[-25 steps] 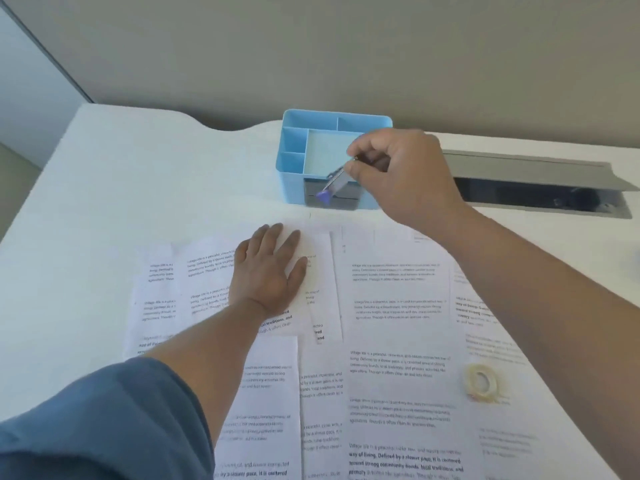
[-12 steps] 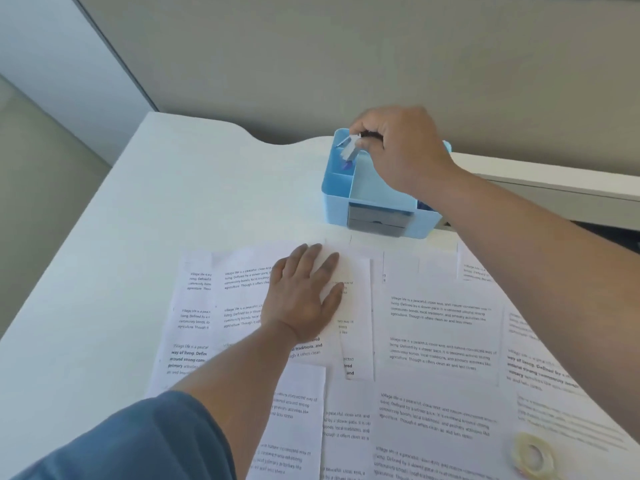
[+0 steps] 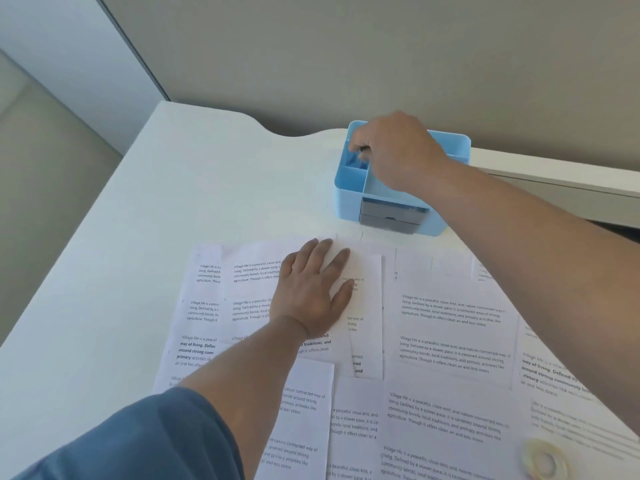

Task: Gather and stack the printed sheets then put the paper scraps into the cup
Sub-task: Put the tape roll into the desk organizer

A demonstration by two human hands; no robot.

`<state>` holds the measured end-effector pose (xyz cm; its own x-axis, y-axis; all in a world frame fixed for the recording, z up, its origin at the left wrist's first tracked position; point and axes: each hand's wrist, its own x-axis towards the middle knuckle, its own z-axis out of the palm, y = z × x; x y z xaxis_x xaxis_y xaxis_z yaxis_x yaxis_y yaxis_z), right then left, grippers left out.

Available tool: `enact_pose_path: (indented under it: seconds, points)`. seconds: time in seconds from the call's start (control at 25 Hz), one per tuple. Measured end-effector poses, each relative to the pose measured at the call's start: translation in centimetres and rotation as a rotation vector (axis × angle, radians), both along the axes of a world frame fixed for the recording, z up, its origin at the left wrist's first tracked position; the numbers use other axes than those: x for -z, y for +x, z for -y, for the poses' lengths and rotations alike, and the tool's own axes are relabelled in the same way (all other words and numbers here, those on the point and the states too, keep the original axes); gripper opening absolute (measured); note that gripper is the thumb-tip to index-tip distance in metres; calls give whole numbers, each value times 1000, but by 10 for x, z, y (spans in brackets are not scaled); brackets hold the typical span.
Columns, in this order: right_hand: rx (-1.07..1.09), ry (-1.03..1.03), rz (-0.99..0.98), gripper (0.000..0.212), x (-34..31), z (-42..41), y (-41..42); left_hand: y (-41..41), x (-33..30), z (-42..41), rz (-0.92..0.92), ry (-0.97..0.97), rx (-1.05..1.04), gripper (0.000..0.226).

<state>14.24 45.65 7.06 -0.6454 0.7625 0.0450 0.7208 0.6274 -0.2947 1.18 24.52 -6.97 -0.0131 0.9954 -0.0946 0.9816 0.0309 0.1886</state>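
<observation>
A: How many views?

B: One. Head-worn wide-angle, nothing to overlap with.

A: Which way does it face?

B: Forward and down over the tabletop (image 3: 145, 209), from the near edge toward the wall. Both forearms run in from the bottom corners.

A: How close?

B: Close. Printed sheets (image 3: 450, 341) fill the lower half, text partly readable. Blue organizer (image 3: 349, 199) sits at the far side. Edges bend from the wide lens.

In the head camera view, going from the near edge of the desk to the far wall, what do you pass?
tape roll → printed sheets → left hand flat on them → blue organizer → right hand reaching into it
</observation>
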Motion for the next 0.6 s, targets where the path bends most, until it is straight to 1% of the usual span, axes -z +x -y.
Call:
enact_pose_path:
  seconds: [0.12, 0.24, 0.36, 0.52, 0.6]
  points:
    - [32, -47, 42, 36, 10, 1, -4, 0, 0, 0, -1, 11, 0, 63]
    - [44, -81, 88, 48, 15, 0, -6, 1, 2, 0, 4, 19, 4, 62]
    - [61, -79, 111, 52, 18, -1, -7, 0, 2, 0, -2, 17, 6, 62]
    - [108, -77, 53, 61, 17, 7, -1, 0, 1, 1, 0, 8, 2, 63]
    - [115, -34, 5, 55, 17, 17, 6, 0, 1, 1, 3, 0, 4, 64]
